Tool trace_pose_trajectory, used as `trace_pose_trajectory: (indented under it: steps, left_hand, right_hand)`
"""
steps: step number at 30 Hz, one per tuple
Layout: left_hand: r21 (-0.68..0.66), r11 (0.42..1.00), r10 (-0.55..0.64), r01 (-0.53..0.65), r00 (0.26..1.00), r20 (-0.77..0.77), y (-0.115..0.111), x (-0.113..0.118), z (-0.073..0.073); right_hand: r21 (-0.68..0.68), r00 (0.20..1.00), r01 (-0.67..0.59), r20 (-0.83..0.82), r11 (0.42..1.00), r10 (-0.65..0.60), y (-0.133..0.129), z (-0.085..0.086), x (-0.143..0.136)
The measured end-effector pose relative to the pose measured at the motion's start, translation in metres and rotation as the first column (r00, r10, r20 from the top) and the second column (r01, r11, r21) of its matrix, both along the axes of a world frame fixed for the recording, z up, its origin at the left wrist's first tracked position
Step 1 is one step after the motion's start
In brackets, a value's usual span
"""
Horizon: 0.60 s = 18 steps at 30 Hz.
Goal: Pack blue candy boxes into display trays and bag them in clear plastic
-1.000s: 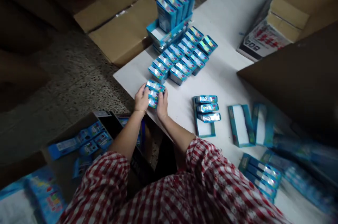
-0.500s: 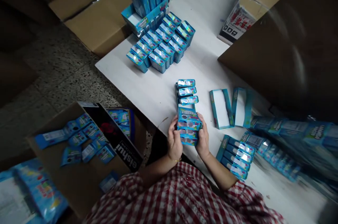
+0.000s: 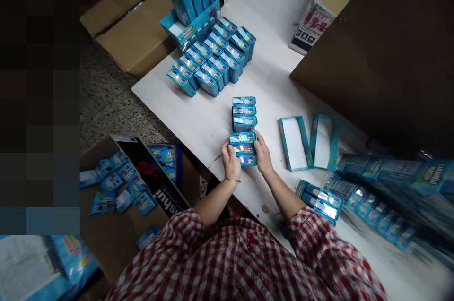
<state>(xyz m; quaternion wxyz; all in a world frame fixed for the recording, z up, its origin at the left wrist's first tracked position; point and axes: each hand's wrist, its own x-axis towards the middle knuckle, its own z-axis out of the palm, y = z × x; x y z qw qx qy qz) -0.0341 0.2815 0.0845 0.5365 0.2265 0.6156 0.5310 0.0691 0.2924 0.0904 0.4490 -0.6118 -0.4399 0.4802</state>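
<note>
Between both palms I hold a short row of three blue candy boxes point(image 3: 243, 149), upright with their shiny narrow ends facing up. My left hand point(image 3: 231, 161) presses on the row's left side and my right hand point(image 3: 263, 155) on its right, fingers closed against them. Just beyond stands another row of three candy boxes point(image 3: 244, 111), lined up with the held ones. Whether the two rows touch is hard to tell. To the right lie two open blue display trays point(image 3: 281, 145) with white insides.
Many candy boxes point(image 3: 213, 64) stand grouped on the white table point(image 3: 198, 124), by a filled display box point(image 3: 187, 34). More boxes point(image 3: 324, 202) sit near my right forearm. A carton of blue packets point(image 3: 115, 187) is at lower left; a brown carton point(image 3: 340, 55) blocks the right.
My hands have moved forward with the candy boxes and turned them from tilted, with a broad face showing, to upright behind the other row.
</note>
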Motion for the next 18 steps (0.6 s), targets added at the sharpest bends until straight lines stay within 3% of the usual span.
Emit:
trace_pose_trajectory:
  steps: [5, 9, 14, 18]
  left_hand:
    - [0.001, 0.998, -0.069, 0.069, 0.996, 0.053, 0.010, -0.007, -0.001]
    - [0.090, 0.978, -0.193, 0.186, 0.978, 0.081, 0.013, -0.014, 0.008]
    - [0.049, 0.968, -0.247, 0.247, 0.969, -0.001, 0.025, -0.021, 0.010]
    - [0.022, 0.979, -0.199, 0.202, 0.973, -0.116, 0.035, -0.022, 0.006]
  right_hand:
    - [0.032, 0.995, -0.024, -0.095, 0.999, 0.027, -0.003, 0.004, 0.008]
    - [0.058, 0.992, -0.124, -0.006, 0.991, 0.125, -0.016, 0.015, 0.004]
    - [0.106, 0.990, 0.079, 0.109, 0.991, -0.091, -0.005, 0.016, -0.017]
    - [0.111, 0.995, 0.090, 0.042, 0.990, -0.095, 0.002, 0.009, -0.012]
